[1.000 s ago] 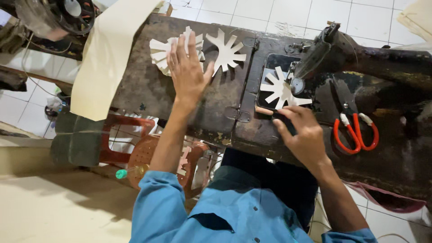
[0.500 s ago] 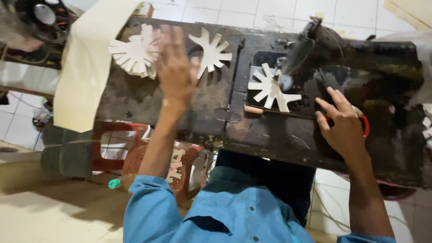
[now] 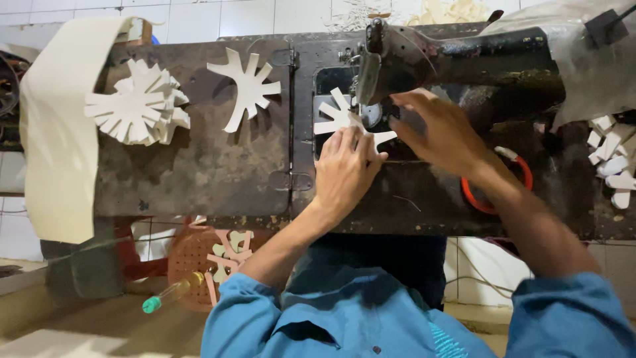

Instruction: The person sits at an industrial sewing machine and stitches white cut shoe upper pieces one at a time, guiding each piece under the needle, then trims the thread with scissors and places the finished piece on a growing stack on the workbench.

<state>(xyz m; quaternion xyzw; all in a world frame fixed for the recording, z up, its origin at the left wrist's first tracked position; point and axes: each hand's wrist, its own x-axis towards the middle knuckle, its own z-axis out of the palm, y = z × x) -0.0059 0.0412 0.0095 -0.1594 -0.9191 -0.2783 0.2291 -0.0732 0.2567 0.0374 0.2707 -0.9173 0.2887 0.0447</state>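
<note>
1. Head camera, looking straight down: a white, flat, star-shaped cut piece with many radiating fingers (image 3: 344, 119) lies on the bed of a black, worn sewing machine (image 3: 464, 59), right under the machine's needle head.
2. Left hand (image 3: 344, 169) lies flat on the near half of that white piece, fingers together and stretched forward, pressing it to the plate; nothing is clamped in it.
3. Right hand (image 3: 440, 132) hovers just beside the needle area, fingers loosely spread and curved, its fingertips reaching the far edge of the piece. I cannot tell whether they pinch it or only touch it.
4. Step in hand, as I judge it: the piece is being lined up under the needle, and stitching has not begun. The next move calls for a steady flat press from the left hand and fine steering from the right, with fingertips kept clear of the needle.
5. An orange loop handle, probably of scissors (image 3: 497, 199), shows under the right wrist.
6. Farther left on the dark, stained wooden table top (image 3: 218, 172) lies 1 more single white star piece (image 3: 246, 83), then a stack of the same white pieces (image 3: 136, 109).
7. A long cream strip of sheet material (image 3: 56, 132) hangs over the table's left end, and small white offcuts (image 3: 609, 159) lie at the right edge.
</note>
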